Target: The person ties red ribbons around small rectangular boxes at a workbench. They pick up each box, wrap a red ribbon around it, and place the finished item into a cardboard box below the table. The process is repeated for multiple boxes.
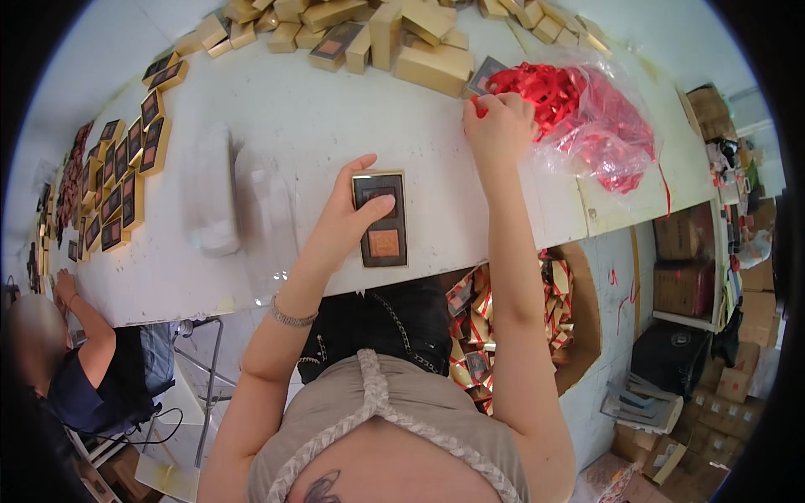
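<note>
My left hand holds a black and gold box with a copper-coloured square on its face, at the table's front edge; its thumb lies on the face and its fingers go round the left side. My right hand reaches to the near left side of a heap of red ribbon pieces, its fingers curled on a bit of red ribbon. The heap spills from a clear plastic bag. A similar box lies just beyond my right hand, partly hidden by the ribbon.
Gold boxes are piled along the table's far side, and more black-faced boxes stand at the left. A carton of ribboned boxes is below the table at the right. Another person sits at the far left. A see-through blurred shape overlies the table's left part.
</note>
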The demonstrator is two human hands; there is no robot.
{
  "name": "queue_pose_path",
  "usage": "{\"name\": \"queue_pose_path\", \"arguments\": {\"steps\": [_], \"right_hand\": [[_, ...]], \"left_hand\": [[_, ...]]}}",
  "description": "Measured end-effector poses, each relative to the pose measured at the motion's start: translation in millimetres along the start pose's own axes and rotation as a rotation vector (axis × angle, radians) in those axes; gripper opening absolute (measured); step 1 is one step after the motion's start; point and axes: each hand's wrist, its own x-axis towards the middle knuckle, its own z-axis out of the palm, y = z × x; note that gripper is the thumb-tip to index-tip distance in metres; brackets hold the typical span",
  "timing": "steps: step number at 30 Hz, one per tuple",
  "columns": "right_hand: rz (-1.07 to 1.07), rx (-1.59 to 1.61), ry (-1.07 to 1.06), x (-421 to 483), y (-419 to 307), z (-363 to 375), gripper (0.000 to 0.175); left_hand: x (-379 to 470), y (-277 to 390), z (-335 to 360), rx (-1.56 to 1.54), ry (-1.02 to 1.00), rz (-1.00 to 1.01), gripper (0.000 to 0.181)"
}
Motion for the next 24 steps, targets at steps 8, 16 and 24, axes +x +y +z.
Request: {"name": "queue_pose_path", "arguments": {"steps": [8,16,24], "right_hand": [[0.516,1.404,-0.820,54.7,-33.3,-90.0,0.032],[0.131,1.351,-0.738,59.3,-86.1,-108.1,0.048],[0.134,1.317,-0.600,34.1,-88.2,-83.8,0.044]], "left_hand": [[13.0,43.5,-0.4,0.110,0.209,0.411,0.053],[18.1,64.9,5.2,0.253,0.217,0.617,0.061],[14.6,67.5,-3.0,-0.116,0.333,0.469,0.046]]}}
